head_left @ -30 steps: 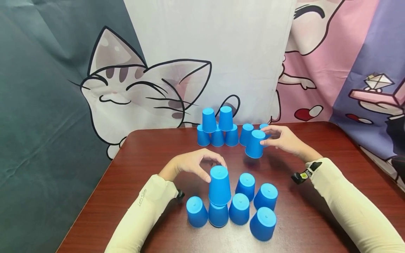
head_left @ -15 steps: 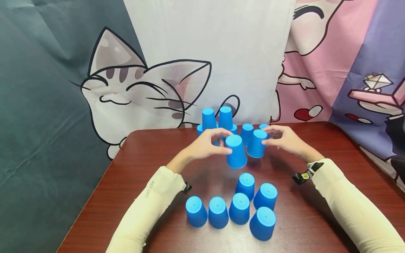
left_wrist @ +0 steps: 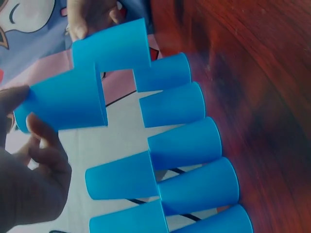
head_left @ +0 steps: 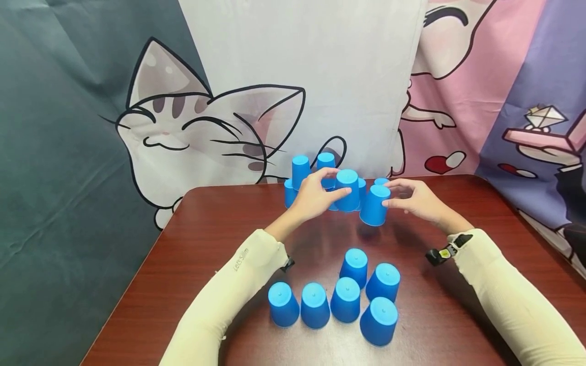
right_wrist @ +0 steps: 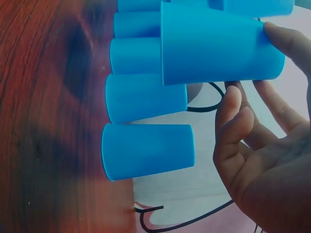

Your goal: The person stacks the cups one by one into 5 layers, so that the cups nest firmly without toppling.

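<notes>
My left hand [head_left: 316, 195] pinches an upside-down blue cup [head_left: 347, 190] near its closed top, holding it in front of the back row. To its right, my right hand [head_left: 418, 203] grips a second inverted blue cup [head_left: 375, 206] by its upper part, also off the table. In the left wrist view the left cup [left_wrist: 63, 99] is raised above the level of the row cups [left_wrist: 184, 141]. The right wrist view has thumb and fingers on the right cup [right_wrist: 218, 43]. Two cups [head_left: 300, 170] stand on the row's left part, which my left hand partly hides.
Nearer on the brown table [head_left: 206, 229], several inverted blue cups [head_left: 315, 306] stand apart in a loose group. A curtain with cartoon cats [head_left: 174, 132] hangs behind the table's far edge.
My left hand has lifted its cup off another cup in the near group and carried it forward and right to the back row. My right hand has barely moved with its cup.
</notes>
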Action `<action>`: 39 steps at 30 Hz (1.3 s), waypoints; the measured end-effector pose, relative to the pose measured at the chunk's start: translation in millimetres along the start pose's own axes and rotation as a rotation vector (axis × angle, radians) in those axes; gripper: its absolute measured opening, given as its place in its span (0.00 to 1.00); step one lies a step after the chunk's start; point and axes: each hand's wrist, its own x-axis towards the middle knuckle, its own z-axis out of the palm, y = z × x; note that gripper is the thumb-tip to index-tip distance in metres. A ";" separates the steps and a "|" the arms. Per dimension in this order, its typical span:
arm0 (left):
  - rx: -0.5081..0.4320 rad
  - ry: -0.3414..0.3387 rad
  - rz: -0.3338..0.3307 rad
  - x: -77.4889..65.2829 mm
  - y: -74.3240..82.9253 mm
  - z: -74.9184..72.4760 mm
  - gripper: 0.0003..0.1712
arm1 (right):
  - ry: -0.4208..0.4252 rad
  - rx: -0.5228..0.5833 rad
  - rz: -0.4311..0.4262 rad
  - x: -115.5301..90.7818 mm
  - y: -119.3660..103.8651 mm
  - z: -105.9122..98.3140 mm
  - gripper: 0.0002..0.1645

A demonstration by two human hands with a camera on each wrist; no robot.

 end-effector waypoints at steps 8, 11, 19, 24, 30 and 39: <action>0.055 0.139 -0.037 20.7 -1.2 21.7 0.34 | 0.021 -0.010 0.000 -1.3 -1.9 -3.9 0.32; 0.083 0.177 -0.037 26.8 -4.0 28.1 0.33 | 0.028 -0.010 -0.001 -2.1 -1.5 -4.8 0.32; 0.151 0.273 -0.073 41.1 -8.8 36.9 0.33 | 0.032 -0.010 0.004 -3.2 -0.8 -6.3 0.32; 0.205 0.266 -0.107 46.5 -8.4 41.3 0.34 | 0.031 -0.013 0.009 -4.4 1.4 -7.5 0.33; 0.288 0.251 -0.101 50.3 -4.7 47.7 0.34 | 0.021 -0.005 0.020 -4.9 4.2 -6.2 0.32; 0.343 0.262 -0.109 57.2 -1.2 55.4 0.33 | 0.019 0.008 0.023 -8.8 5.6 -5.6 0.31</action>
